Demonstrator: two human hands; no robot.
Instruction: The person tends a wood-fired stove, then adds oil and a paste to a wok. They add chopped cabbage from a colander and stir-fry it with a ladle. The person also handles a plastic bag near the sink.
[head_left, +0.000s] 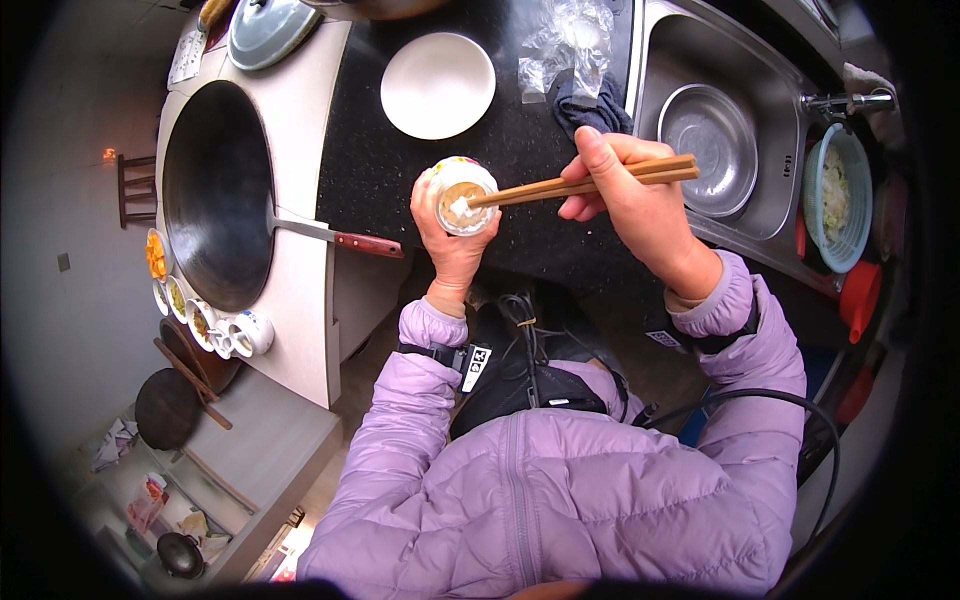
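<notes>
My left hand (451, 244) is wrapped around a clear jar (485, 217) over the near part of the black speckled countertop (360, 157). Inside the jar are a tan substance and a white lump. My right hand (626, 184) grips a pair of wooden chopsticks (585, 184) held together, and their tips reach the jar's mouth beside the white lump. Whether the tips touch the lump, I cannot tell. Just beyond the jar lies a white plate (438, 85) with nothing on it.
A large wok (217, 187) with a spatula (367, 244) sits at left, small bowls (201, 322) near it. Clear plastic bags (566, 45) and a dark cloth (592, 112) lie beyond my right hand. The sink (780, 150) holds a metal basin (709, 150); a blue colander (859, 195) stands far right.
</notes>
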